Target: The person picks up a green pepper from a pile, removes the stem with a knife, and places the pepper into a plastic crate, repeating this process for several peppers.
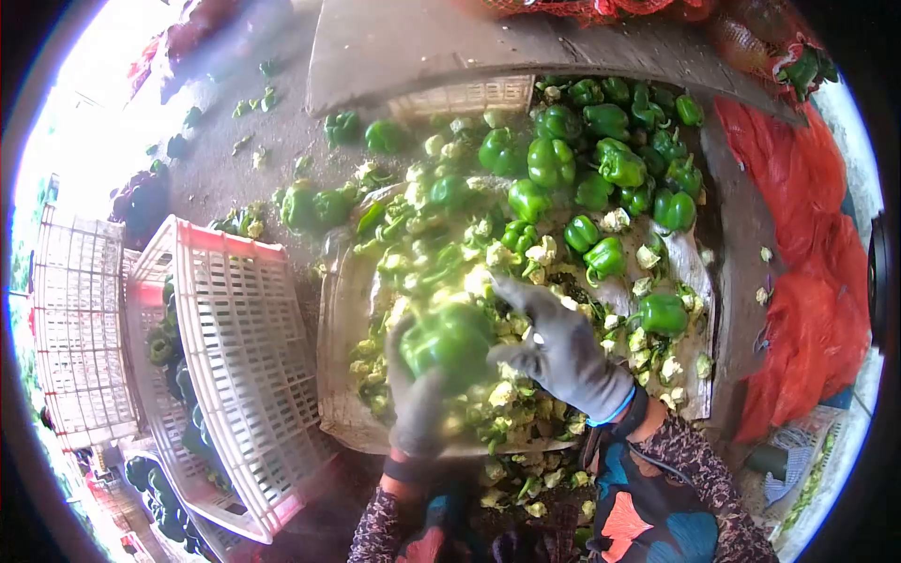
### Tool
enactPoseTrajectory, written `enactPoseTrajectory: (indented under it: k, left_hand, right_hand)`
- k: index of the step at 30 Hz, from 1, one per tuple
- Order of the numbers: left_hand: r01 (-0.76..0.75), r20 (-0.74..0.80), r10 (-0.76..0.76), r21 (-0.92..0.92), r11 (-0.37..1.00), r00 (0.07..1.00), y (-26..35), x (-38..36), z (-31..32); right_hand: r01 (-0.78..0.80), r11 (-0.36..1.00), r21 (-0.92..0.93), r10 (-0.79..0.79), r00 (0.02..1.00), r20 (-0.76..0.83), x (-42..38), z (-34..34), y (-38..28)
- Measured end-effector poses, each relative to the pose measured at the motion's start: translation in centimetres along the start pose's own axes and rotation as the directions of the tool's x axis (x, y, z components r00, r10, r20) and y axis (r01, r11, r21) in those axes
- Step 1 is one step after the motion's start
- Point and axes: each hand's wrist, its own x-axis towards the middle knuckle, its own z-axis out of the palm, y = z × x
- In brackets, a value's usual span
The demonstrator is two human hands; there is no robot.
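My left hand [418, 408], in a grey glove and a little blurred, is closed around a large green bell pepper [449, 342] above the heap. Just right of that pepper is my right hand [558, 352], also gloved, with thumb and forefinger apart and a blue band at the wrist. A small pale spot shows by its thumb. Beneath both hands lie many pale pepper cores [502, 392] with green stems, spread over a light-coloured sheet [352, 413]. Whole green bell peppers [610, 164] are piled beyond the hands, toward the back right.
A white plastic crate [249, 347] with a pink rim leans at my left, green peppers inside. Another white crate [84, 328] stands farther left. Red mesh sacking [798, 253] hangs along the right side. A grey board [526, 42] spans the back, above the pepper pile.
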Motion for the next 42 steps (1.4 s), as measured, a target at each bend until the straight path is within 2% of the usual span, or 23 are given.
enactPoseTrajectory:
  k: [2, 4, 6, 10, 13, 16, 18, 20, 22, 23, 24, 25, 26, 28, 29, 30, 32, 34, 36, 37, 38, 40, 42]
  left_hand:
    - [-0.214, -0.059, 0.221, 0.104, 0.971, 0.974, -0.8, -0.1, -0.3]
    - [-0.270, -0.029, 0.277, 0.145, 0.952, 0.960, -1.1, -0.6, -0.2]
    - [-0.366, -0.035, 0.389, 0.273, 0.890, 0.920, -2.3, -1.2, -0.3]
    - [-0.441, -0.006, 0.492, 0.435, 0.785, 0.870, -3.4, -2.2, -0.6]
    - [-0.454, -0.057, 0.499, 0.336, 0.825, 0.865, -3.8, -2.7, -0.6]
    - [-0.451, -0.149, 0.533, 0.377, 0.809, 0.833, -3.3, -2.4, -0.5]
    - [-0.393, -0.231, 0.436, 0.210, 0.895, 0.870, -1.2, -2.5, 1.3]
    - [-0.454, -0.257, 0.461, 0.089, 0.887, 0.850, 0.0, -1.7, 0.8]
    - [-0.366, -0.172, 0.375, 0.082, 0.927, 0.911, 1.7, -1.2, -0.2]
    - [-0.297, -0.126, 0.311, 0.114, 0.948, 0.942, 1.7, -1.3, -0.3]
    - [-0.234, -0.076, 0.247, 0.144, 0.961, 0.966, 1.5, -1.4, -0.4]
    - [-0.199, -0.051, 0.208, 0.135, 0.971, 0.977, -0.3, -1.5, -1.5]
    - [-0.217, -0.004, 0.229, 0.303, 0.928, 0.974, -2.0, -1.2, -2.9]
    - [-0.098, 0.107, 0.071, 0.272, 0.957, 0.992, -2.6, -1.7, -2.5]
    - [0.054, 0.126, -0.071, 0.134, 0.989, 0.989, -1.0, -2.5, -0.8]
    - [-0.043, 0.209, -0.003, 0.219, 0.975, 0.978, -3.7, -1.7, -3.3]
    - [0.169, 0.143, -0.225, 0.328, 0.929, 0.964, -3.2, -2.7, -2.5]
    - [0.217, 0.093, -0.249, 0.263, 0.940, 0.964, -2.5, -3.2, -1.1]
    - [0.154, 0.174, -0.235, 0.383, 0.911, 0.956, -2.3, -3.3, -0.9]
    - [0.040, 0.184, -0.178, 0.577, 0.816, 0.967, -3.3, -3.3, -1.8]
    - [0.059, 0.179, -0.195, 0.575, 0.816, 0.964, -3.7, -3.2, -2.4]
    - [-0.096, 0.339, -0.133, 0.580, 0.809, 0.931, -3.9, -2.9, -3.2]
    - [-0.017, 0.325, -0.196, 0.553, 0.833, 0.925, -3.7, -3.1, -3.5]
  right_hand:
    - [-0.094, 0.990, 0.101, 0.081, 0.989, 0.124, -1.9, -1.3, -1.0]
    - [0.016, 0.995, 0.103, -0.035, 0.982, 0.184, -2.5, -0.7, -2.6]
    - [-0.068, 0.996, 0.065, 0.051, 0.971, 0.232, -3.2, 0.4, -3.9]
    - [-0.118, 0.991, 0.070, 0.100, 0.970, 0.223, -4.1, 1.0, -4.5]
    - [-0.167, 0.986, -0.010, 0.162, 0.936, 0.311, -4.3, 0.3, -5.4]
    - [-0.043, 0.989, -0.140, 0.099, 0.903, 0.418, -7.6, 1.9, -3.3]
    - [-0.177, 0.981, -0.085, 0.195, 0.828, 0.526, -11.1, 3.0, -0.2]
    - [-0.141, 0.989, 0.035, 0.110, 0.885, 0.453, -12.1, 2.5, 1.0]
    - [-0.504, 0.855, 0.121, 0.401, 0.792, 0.461, -10.7, 2.3, 1.9]
    - [-0.538, 0.838, 0.091, 0.436, 0.760, 0.482, -7.7, 0.4, 0.7]
    - [-0.543, 0.836, 0.083, 0.446, 0.759, 0.474, -5.8, -0.1, 0.4]
    - [-0.405, 0.900, 0.162, 0.312, 0.858, 0.408, -4.3, -0.2, 0.0]
    - [-0.259, 0.938, 0.229, 0.174, 0.927, 0.332, -3.8, 0.2, -0.3]
    - [-0.352, 0.856, 0.377, 0.211, 0.906, 0.367, -4.6, 2.5, 0.6]
    - [-0.513, 0.704, 0.491, 0.306, 0.843, 0.442, -5.0, 2.9, 0.5]
    - [-0.527, 0.695, 0.489, 0.319, 0.836, 0.446, -5.8, 3.1, 0.5]
    - [-0.612, 0.526, 0.591, 0.377, 0.790, 0.484, -7.0, 3.7, 0.6]
    - [-0.636, 0.608, 0.475, 0.418, 0.765, 0.490, -7.9, 3.2, 0.8]
    - [-0.580, 0.789, 0.199, 0.425, 0.751, 0.505, -8.2, 2.6, 0.9]
    - [-0.602, 0.771, 0.208, 0.442, 0.741, 0.506, -8.0, 1.9, 0.5]
    - [-0.617, 0.760, 0.204, 0.454, 0.729, 0.513, -8.4, 1.8, 0.8]
    - [-0.610, 0.750, 0.256, 0.400, 0.726, 0.559, -9.1, 1.5, 1.5]
    - [-0.661, 0.707, 0.251, 0.409, 0.672, 0.617, -8.2, 0.3, 1.2]
